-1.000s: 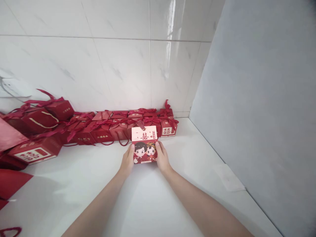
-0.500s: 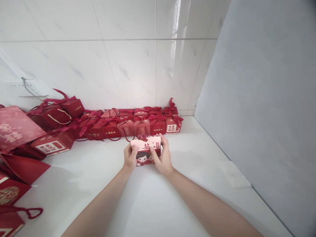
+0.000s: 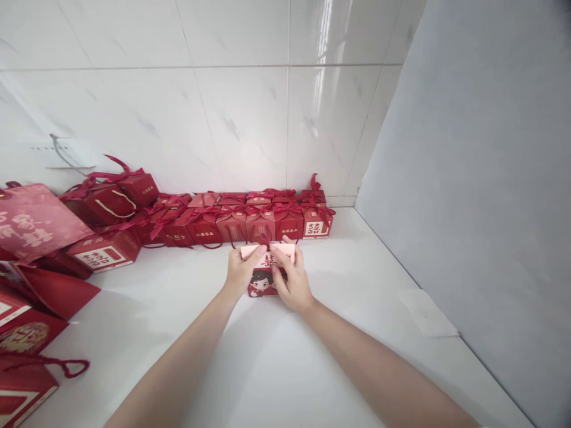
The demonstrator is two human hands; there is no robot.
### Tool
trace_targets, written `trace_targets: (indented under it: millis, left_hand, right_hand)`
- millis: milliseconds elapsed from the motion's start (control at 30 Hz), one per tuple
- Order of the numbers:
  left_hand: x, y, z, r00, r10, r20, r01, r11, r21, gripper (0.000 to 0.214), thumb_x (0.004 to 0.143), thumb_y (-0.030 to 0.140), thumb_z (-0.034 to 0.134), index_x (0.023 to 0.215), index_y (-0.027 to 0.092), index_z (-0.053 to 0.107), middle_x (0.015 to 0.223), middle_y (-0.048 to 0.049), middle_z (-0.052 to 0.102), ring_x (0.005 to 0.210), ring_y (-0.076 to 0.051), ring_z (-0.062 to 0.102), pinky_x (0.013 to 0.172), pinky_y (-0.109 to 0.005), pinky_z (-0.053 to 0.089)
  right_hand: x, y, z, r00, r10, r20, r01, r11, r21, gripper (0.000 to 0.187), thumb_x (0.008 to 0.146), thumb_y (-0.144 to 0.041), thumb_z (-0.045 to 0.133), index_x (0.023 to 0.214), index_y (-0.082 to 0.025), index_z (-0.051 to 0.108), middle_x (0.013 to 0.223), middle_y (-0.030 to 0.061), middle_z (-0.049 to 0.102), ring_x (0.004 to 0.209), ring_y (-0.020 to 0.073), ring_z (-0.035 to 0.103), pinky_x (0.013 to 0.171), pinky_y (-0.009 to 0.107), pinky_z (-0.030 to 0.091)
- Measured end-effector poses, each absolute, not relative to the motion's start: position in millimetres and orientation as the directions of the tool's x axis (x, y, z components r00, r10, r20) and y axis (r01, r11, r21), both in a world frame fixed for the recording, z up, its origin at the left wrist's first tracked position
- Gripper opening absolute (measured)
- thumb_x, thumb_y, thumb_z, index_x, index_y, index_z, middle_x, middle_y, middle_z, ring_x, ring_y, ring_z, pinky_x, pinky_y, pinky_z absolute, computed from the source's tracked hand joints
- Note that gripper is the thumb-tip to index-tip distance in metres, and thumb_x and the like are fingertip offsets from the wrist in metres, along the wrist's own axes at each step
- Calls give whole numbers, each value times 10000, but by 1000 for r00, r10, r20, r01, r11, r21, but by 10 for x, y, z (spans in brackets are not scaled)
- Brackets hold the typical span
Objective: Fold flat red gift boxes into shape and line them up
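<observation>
In the head view, a small red and pink gift box (image 3: 261, 280) with a cartoon figure on its front stands on the white tabletop (image 3: 285, 368) between my hands. My left hand (image 3: 241, 270) grips its left side, thumb stretched to the top edge. Around the right side is my right hand (image 3: 293, 276), with thumb and forefinger bent over the front and top. Both sets of fingertips meet near the small dark red ribbon (image 3: 265, 239) at the top middle. The box's back and the fingers behind it are hidden.
Two rows of red gift boxes (image 3: 260, 223) with ribbons line the tiled wall (image 3: 241, 131). At the left are larger red boxes (image 3: 104, 252) and a pink bag (image 3: 42, 223). A grey panel (image 3: 473, 178) bounds the right, with a white flat piece (image 3: 428, 312) beside it.
Both thumbs have moved up from the front of the box to the ribbon at its top. My right fingers have shifted inward over the box. The view has swung slightly left.
</observation>
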State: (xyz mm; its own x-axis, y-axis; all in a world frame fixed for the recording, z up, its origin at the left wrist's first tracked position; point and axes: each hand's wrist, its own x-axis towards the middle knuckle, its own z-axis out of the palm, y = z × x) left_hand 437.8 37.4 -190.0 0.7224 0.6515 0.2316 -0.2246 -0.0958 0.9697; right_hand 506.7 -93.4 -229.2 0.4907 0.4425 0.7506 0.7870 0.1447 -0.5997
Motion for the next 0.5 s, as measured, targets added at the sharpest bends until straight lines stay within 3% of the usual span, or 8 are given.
trace_targets:
  millis: [133,367,500]
  left_hand:
    - [4368,377,-1885,771,594,230,-202,-114,973,289,707,408,776,726,131,693,686,-25,681,604,-149,612,568,-236,497]
    - [4410,394,-1768,723,597,348,-200,-301,932,290,723,411,748,702,133,669,660,-17,647,612,-148,594,573,-233,472]
    - [4335,566,-1464,860,440,258,-83,-378,922,300,709,419,755,794,140,683,728,-30,668,677,-175,629,606,-245,490]
  right_hand:
    - [5058,-945,-2267,516,437,737,766,149,-625,443,937,-205,455,1369,-298,473,1439,110,355,1413,256,338,1111,463,394]
    - [5037,-950,-2111,564,375,736,736,175,-654,333,910,-201,486,1239,-233,527,1429,127,393,1402,260,341,1126,471,341]
    - [5238,-983,-1678,518,507,689,713,189,-675,156,904,-227,473,985,-210,605,1182,100,578,1209,234,523,1018,399,419]
